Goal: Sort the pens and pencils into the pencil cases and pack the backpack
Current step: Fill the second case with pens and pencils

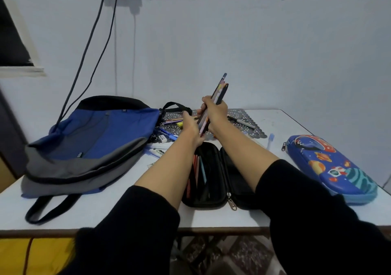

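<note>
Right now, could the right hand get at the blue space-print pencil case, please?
Probably not yet: the right hand grips the pencil bundle. The way across the table to the blue pencil case looks free, once it lets go.

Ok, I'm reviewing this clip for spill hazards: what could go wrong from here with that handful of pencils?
1. The right hand grips a bundle of pens and pencils tilted above the open black pencil case; a loose one could slip out and roll across the table.
2. That case already holds several pencils, so the bundle may jam.
3. The blue space case looks zipped shut, so everything might end up unsorted in one case.
</note>
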